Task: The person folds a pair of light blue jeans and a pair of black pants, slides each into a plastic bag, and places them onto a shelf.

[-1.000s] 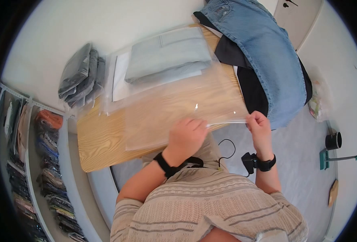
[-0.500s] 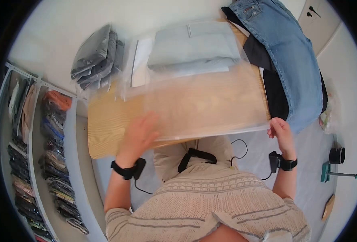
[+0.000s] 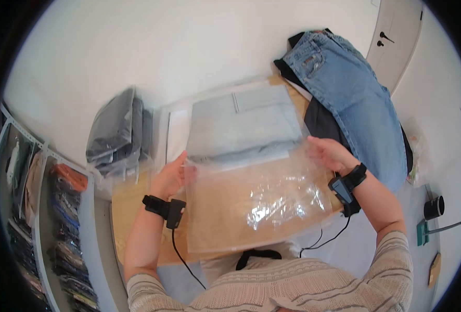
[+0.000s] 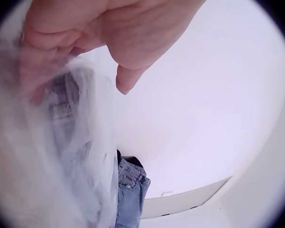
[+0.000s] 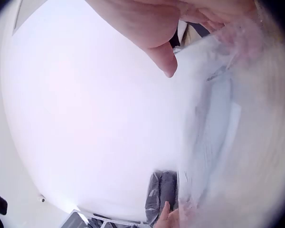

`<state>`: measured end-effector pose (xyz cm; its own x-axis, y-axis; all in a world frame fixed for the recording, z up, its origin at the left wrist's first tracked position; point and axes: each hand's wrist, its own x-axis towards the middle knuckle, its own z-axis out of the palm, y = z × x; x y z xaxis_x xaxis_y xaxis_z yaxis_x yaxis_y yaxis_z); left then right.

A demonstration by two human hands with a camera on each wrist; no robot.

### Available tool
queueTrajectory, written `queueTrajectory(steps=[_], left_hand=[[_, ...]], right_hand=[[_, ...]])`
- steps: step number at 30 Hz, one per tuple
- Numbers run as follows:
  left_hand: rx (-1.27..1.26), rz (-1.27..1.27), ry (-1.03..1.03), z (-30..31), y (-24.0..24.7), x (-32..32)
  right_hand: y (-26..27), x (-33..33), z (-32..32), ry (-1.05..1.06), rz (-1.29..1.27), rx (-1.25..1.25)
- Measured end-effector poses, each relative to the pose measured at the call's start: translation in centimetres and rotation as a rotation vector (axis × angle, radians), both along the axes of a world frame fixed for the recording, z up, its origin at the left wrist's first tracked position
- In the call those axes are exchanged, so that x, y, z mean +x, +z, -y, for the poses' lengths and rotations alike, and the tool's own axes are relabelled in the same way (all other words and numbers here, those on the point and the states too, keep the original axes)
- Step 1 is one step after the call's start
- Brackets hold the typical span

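A clear plastic bag spans the space between both hands, over the table's front part. My left hand is at its left edge and my right hand at its right edge. In the left wrist view the fingers of the left hand show through the film, thumb apart outside it. The right wrist view shows the right hand likewise, fingers behind film and thumb extended. Behind the bag, partly seen through plastic, lies a folded pale blue garment with a white sheet at its left.
Bagged dark garments are stacked at the table's back left. Blue jeans and dark clothing drape over the right side. Shelves of bagged clothes stand at left. Cables hang from both wrist cameras.
Both hands have moved from the bag's near edge to its sides, farther from the body. The bag's far end is raised towards the folded garment, and the head view has shifted.
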<state>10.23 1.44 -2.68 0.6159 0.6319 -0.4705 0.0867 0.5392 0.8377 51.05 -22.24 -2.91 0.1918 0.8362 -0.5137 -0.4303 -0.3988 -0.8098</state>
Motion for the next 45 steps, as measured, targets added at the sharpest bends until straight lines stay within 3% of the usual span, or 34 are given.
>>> queueTrajectory(steps=[2, 5, 7, 8, 10, 12, 15, 17, 22, 26, 29, 32, 36, 38, 40, 42, 45], left_hand=[[-0.080, 0.067, -0.037, 0.0, 0.4, 2.3], [-0.083, 0.007, 0.150, 0.0, 0.3, 4.2], [-0.124, 0.050, 0.071, -1.9, -1.4, 4.5], [-0.122, 0.050, 0.068, -1.6, -0.8, 5.0], [-0.013, 0.027, 0.227, -0.3, 1.3, 6.2], [0.032, 0.104, 0.192, -0.3, 2.2, 6.5], [0.162, 0.217, 0.140, 0.3, 3.8, 7.0], [0.245, 0.250, 0.124, 0.8, 4.6, 7.0], [0.420, 0.183, 0.039, 3.1, 6.1, 7.5], [0.512, 0.298, 0.035, 4.8, 6.9, 7.8], [0.519, 0.305, 0.058, 7.2, 8.7, 5.4], [0.465, 0.245, 0.060, 10.6, 9.1, 1.3], [0.485, 0.075, 0.303, 17.3, 7.2, -2.6], [0.421, 0.005, 0.290, 18.6, 5.2, -4.4], [0.358, -0.068, 0.275, 18.7, 2.5, -6.2], [0.200, -0.080, 0.227, 17.8, -0.4, -7.6], [0.234, -0.069, 0.140, 16.1, -1.3, -8.0]], right_hand=[[0.6, -0.9, -1.7, -0.027, -0.035, 0.020], [-0.4, -0.8, -3.7, -0.069, -0.118, 0.030], [-0.5, -0.4, -4.8, 0.061, -0.288, -0.047], [-0.6, -1.0, -5.6, -0.088, -0.229, -0.043], [0.8, -1.4, -5.7, -0.070, -0.255, -0.018], [1.6, -1.6, -5.6, -0.053, -0.279, 0.003], [1.8, -1.6, -5.4, -0.160, -0.137, 0.152], [2.0, -1.1, -5.0, -0.051, 0.114, 0.174], [0.9, 0.9, -5.4, -0.016, 0.665, 0.049], [3.9, -1.5, -4.0, -0.183, 0.420, 0.300], [4.5, -1.2, -1.0, -0.130, 0.384, 0.429], [9.1, -7.0, 4.8, -0.119, 0.334, 0.407], [6.1, -11.2, 9.3, -0.144, 0.242, 0.326], [3.5, -12.5, 10.7, -0.055, 0.409, 0.139], [-0.4, -13.4, 11.4, -0.042, 0.293, 0.148], [-1.1, -14.0, 11.1, -0.020, 0.204, 0.159], [-1.6, -14.0, 10.0, -0.030, 0.123, 0.172]])
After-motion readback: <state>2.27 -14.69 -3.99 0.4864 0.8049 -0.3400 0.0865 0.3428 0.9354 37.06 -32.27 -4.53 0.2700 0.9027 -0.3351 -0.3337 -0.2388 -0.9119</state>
